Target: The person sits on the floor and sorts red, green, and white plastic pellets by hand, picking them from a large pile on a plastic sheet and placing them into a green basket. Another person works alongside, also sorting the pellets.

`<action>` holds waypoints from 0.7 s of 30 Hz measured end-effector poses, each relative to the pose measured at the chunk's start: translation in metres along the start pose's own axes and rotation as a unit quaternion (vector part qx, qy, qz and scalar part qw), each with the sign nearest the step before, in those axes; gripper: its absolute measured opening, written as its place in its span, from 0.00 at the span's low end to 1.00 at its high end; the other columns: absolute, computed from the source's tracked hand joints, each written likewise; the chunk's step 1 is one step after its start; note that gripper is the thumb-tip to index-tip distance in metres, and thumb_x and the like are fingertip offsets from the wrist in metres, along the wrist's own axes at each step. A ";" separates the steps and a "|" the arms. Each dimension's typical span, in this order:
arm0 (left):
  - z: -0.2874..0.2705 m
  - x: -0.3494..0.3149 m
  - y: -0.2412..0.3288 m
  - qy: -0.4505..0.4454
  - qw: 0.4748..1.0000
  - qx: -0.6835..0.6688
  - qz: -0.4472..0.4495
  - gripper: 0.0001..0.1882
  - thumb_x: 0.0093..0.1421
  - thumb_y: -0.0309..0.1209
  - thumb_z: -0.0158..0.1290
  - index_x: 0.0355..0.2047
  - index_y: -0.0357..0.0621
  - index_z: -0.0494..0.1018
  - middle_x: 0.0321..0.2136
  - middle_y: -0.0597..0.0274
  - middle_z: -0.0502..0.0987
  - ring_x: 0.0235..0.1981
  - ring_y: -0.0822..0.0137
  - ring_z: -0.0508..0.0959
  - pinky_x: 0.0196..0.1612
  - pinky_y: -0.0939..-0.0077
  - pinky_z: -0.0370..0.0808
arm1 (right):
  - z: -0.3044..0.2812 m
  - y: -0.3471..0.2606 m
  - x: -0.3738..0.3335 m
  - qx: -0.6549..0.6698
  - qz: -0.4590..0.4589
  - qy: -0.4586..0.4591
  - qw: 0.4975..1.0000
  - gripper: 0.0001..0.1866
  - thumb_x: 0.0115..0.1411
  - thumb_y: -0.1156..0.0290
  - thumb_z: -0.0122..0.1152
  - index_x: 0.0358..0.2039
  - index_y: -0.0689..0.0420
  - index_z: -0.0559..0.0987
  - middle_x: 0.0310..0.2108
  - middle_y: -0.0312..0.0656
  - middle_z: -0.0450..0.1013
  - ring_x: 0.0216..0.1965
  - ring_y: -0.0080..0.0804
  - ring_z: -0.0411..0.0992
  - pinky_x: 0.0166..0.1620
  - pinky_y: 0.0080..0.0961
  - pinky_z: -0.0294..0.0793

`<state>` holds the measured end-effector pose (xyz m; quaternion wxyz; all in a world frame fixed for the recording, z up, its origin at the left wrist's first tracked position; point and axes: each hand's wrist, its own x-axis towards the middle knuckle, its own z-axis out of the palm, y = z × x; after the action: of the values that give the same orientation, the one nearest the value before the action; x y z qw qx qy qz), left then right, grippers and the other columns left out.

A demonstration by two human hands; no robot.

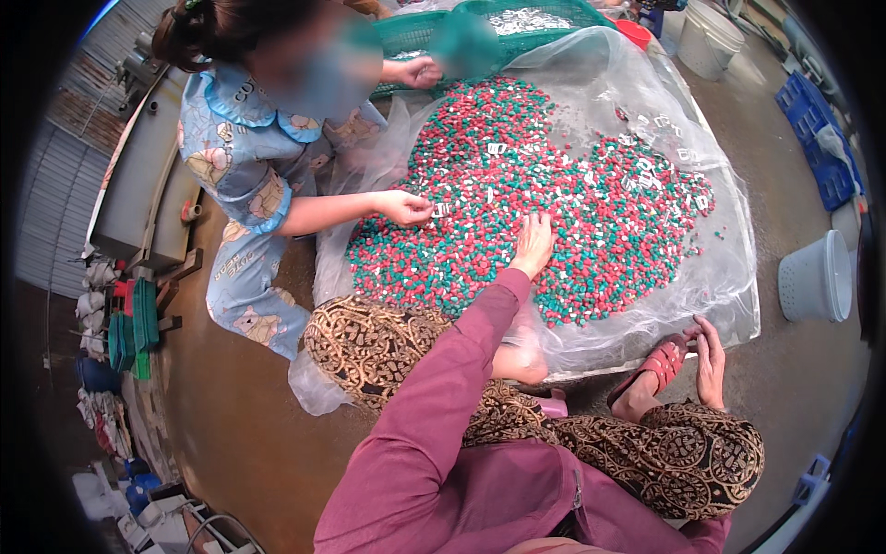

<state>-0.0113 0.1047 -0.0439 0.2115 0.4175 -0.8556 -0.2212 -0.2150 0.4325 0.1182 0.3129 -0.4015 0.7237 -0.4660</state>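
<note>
Left hand (532,244) rests flat, fingers spread, on the heap of red and green pellets (517,194), grip open, holding nothing, placed to sift. Heap lies on a clear plastic sheet (720,277). Right hand (709,362) beside the heap, open, touching a red sandal (657,364). Co-worker's hand (406,207) picks at the heap's far edge.

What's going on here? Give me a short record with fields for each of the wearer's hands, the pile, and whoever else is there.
left hand: reaching forward, palm down on the pile
right hand: resting by the red sandal, holding nothing visible
pile: red and green pellets mixed with small white pieces
surface: clear plastic sheet on the floor
other person: co-worker's hand picking at the pile
nearby: green crate, white bucket
</note>
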 end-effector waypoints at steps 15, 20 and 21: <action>-0.234 0.180 0.064 -0.322 0.944 0.031 -0.064 0.15 0.65 0.35 0.45 0.36 0.32 0.71 0.25 0.58 0.76 0.20 0.70 0.78 0.22 0.75 0.78 | 0.020 0.032 0.042 0.038 -0.028 -0.183 0.982 0.14 0.64 0.76 0.45 0.49 0.61 0.72 0.36 0.41 0.71 0.35 0.26 0.69 0.37 0.20 0.70; -0.245 0.131 0.052 -0.327 0.838 -0.333 -0.282 0.16 0.63 0.45 0.48 0.30 0.45 0.71 0.21 0.68 0.72 0.22 0.74 0.75 0.21 0.78 0.73 | 0.041 0.044 0.056 0.104 -0.003 -0.247 0.963 0.14 0.64 0.76 0.45 0.50 0.61 0.71 0.35 0.40 0.71 0.34 0.25 0.69 0.37 0.20 0.70; -0.225 0.122 0.027 -0.328 0.800 -0.393 -0.312 0.17 0.62 0.47 0.49 0.31 0.46 0.71 0.21 0.68 0.72 0.23 0.74 0.75 0.21 0.77 0.72 | 0.041 0.046 0.057 0.100 0.008 -0.253 0.962 0.14 0.64 0.76 0.46 0.49 0.61 0.72 0.35 0.40 0.71 0.33 0.25 0.69 0.37 0.20 0.70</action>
<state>0.0258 -0.0243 0.1756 -0.0169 0.4456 -0.5365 -0.7165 -0.2219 0.3765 0.0559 0.5281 -0.4668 0.5740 -0.4168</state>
